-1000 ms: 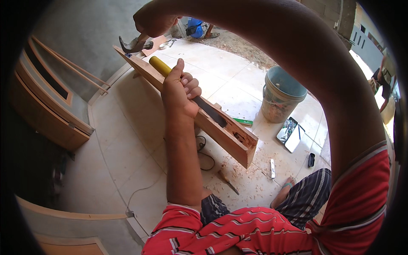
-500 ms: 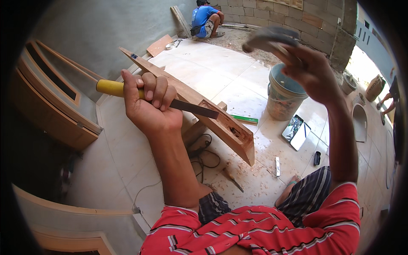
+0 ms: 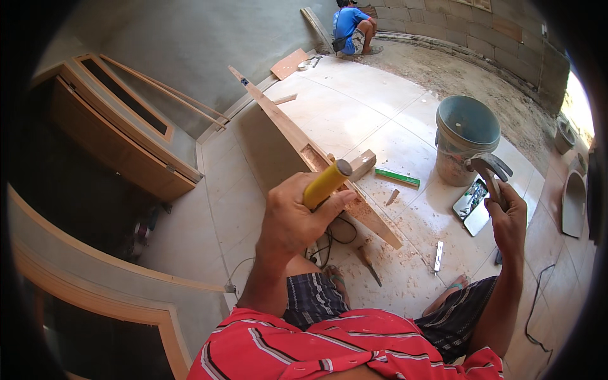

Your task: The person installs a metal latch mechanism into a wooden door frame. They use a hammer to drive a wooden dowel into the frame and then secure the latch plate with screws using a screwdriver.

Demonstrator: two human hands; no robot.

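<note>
My left hand (image 3: 288,212) is closed around the yellow handle of a chisel (image 3: 324,185), whose butt end points up toward me. The blade is hidden behind the hand, so I cannot tell whether it touches the wood. Beneath and beyond this fist runs a long wooden board (image 3: 278,125) with recesses cut into it and chips lying in them. Off to the right, my right hand (image 3: 508,218) grips the wooden handle of a claw hammer (image 3: 491,166). Its head is raised in front of the bucket, away from the chisel.
A grey bucket (image 3: 467,126) stands at right, with an open case (image 3: 474,206) by it. A green strip (image 3: 398,178), a second chisel-like tool (image 3: 368,266) and wood chips lie on the tiles. Door frames (image 3: 120,152) stand at left. A person in blue (image 3: 354,28) squats far back.
My left hand has turned the chisel from lying sideways to handle-up over the board. My right hand has brought the hammer down and to the right. The view has shifted.
</note>
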